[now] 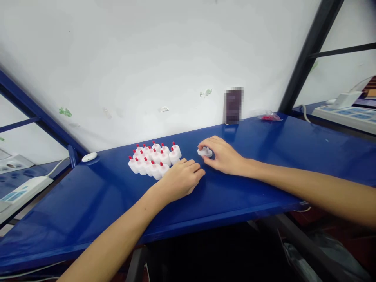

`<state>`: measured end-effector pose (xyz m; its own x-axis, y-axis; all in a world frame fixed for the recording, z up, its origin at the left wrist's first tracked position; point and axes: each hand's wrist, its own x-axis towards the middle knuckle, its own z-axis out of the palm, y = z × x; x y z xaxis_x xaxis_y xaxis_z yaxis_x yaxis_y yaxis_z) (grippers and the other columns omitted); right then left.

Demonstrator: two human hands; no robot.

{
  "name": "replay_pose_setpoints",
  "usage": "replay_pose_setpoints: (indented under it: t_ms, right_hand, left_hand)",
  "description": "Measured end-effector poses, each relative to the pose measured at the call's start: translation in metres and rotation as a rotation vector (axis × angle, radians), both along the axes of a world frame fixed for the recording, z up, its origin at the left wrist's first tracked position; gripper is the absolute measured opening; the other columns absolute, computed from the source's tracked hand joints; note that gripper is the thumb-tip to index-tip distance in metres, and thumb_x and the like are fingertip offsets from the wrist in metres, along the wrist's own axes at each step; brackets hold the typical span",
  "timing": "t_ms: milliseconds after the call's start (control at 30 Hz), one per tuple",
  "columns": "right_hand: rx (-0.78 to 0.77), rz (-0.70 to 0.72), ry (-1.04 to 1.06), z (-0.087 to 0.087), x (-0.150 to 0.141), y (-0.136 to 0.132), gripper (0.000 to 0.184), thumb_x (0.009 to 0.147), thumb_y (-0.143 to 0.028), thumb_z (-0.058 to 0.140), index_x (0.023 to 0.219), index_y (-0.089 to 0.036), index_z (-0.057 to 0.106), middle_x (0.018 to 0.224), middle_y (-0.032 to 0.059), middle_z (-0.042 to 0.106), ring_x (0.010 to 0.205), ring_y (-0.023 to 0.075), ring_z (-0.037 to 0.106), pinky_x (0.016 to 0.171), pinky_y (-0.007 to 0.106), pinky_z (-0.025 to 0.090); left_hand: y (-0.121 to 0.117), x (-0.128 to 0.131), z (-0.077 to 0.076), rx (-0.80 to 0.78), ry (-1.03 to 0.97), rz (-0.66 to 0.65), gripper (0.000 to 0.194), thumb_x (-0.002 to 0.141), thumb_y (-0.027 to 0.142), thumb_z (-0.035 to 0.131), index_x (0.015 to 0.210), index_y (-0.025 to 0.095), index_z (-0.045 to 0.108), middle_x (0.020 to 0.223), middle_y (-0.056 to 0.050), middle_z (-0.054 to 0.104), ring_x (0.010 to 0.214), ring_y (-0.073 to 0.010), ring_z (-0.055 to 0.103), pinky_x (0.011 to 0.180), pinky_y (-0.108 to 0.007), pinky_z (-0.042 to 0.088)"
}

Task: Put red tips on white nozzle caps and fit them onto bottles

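Several small white squeeze bottles (157, 157) with red tips stand upright in a close group on the blue table (232, 196). My left hand (182, 178) is just in front of the group's right end, its fingers curled together and turned down. Whatever is inside those fingers, if anything, is hidden. My right hand (221, 154) pinches a white bottle (205, 152) between thumb and fingers, low over the tabletop. No red tip shows on this bottle, and part of it is covered by the fingers. The two hands are a short way apart.
Against the wall leans a dark, pixelated phone-like slab (233, 106). A clear bag with red pieces (269, 116) lies at the back right. A white oval case (89, 157) sits at the back left. White power strips (25, 196) flank the table, beyond the metal frame posts.
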<state>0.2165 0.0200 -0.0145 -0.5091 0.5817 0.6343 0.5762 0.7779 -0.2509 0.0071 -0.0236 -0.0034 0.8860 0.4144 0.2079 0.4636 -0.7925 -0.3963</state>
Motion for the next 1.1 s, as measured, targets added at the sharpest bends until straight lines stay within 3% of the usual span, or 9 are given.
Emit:
replay_pose_setpoints:
  t_ms: [300,400,500,633,800,967,1100]
  right_hand:
    - [-0.007,-0.016,0.090,0.001,0.001,0.001,0.021,0.080,-0.013,0.058,0.100,-0.021,0.057,0.100,0.0058,0.069,0.089,0.0232,0.060,0.082,0.039,0.047]
    - [-0.037,0.026,0.178,0.003,0.002,0.001,0.023,0.080,-0.013,0.057,0.102,-0.020,0.055,0.101,0.0061,0.067,0.088,0.0215,0.061,0.080,0.037,0.049]
    - [-0.059,0.127,0.234,0.004,0.002,-0.003,0.023,0.082,-0.012,0.054,0.103,-0.021,0.054,0.099,0.0052,0.066,0.082,0.0189,0.061,0.076,0.034,0.050]
    - [-0.020,0.267,0.200,0.003,0.002,-0.011,0.017,0.087,-0.011,0.049,0.100,-0.021,0.054,0.093,0.0034,0.064,0.078,0.0163,0.060,0.072,0.031,0.049]
    - [-0.020,0.317,0.153,0.002,0.001,-0.016,0.010,0.090,-0.013,0.049,0.096,-0.021,0.049,0.085,0.0008,0.061,0.065,0.0116,0.053,0.062,0.025,0.045]
    - [-0.011,0.340,0.134,0.002,0.000,-0.016,0.009,0.091,-0.014,0.049,0.096,-0.021,0.047,0.082,-0.0006,0.058,0.064,0.0109,0.051,0.062,0.024,0.045]
    - [-0.009,0.329,0.141,0.003,0.000,-0.016,0.008,0.091,-0.015,0.049,0.095,-0.022,0.046,0.081,-0.0014,0.056,0.064,0.0109,0.051,0.062,0.024,0.044]
  left_hand:
    - [0.003,0.002,-0.001,-0.050,-0.138,0.017,0.022,0.101,0.023,0.043,0.102,0.016,0.064,0.089,-0.005,0.065,0.075,-0.0186,0.061,0.067,-0.033,0.043]
    - [0.004,0.003,0.000,-0.113,-0.458,-0.019,0.019,0.101,0.022,0.045,0.104,0.016,0.063,0.091,-0.005,0.066,0.078,-0.0162,0.061,0.070,-0.031,0.046]
    - [0.005,0.006,-0.002,-0.240,-0.829,0.026,0.014,0.100,0.022,0.048,0.106,0.018,0.060,0.084,-0.002,0.064,0.071,-0.0125,0.058,0.067,-0.026,0.047]
    - [0.006,0.010,-0.006,-0.429,-1.083,0.136,0.012,0.100,0.025,0.048,0.105,0.019,0.056,0.074,0.002,0.057,0.059,-0.0099,0.053,0.055,-0.023,0.043]
    - [0.003,0.011,-0.008,-0.580,-1.100,0.124,0.016,0.102,0.031,0.043,0.110,0.020,0.053,0.076,0.002,0.057,0.058,-0.0101,0.053,0.055,-0.023,0.044]
    - [0.002,0.010,-0.008,-0.579,-1.036,0.085,0.018,0.103,0.031,0.042,0.110,0.019,0.054,0.079,0.001,0.059,0.065,-0.0115,0.055,0.060,-0.024,0.046]
    - [0.002,0.008,-0.005,-0.542,-0.983,0.038,0.024,0.099,0.028,0.047,0.120,0.019,0.054,0.096,-0.005,0.063,0.084,-0.0158,0.060,0.067,-0.026,0.050]
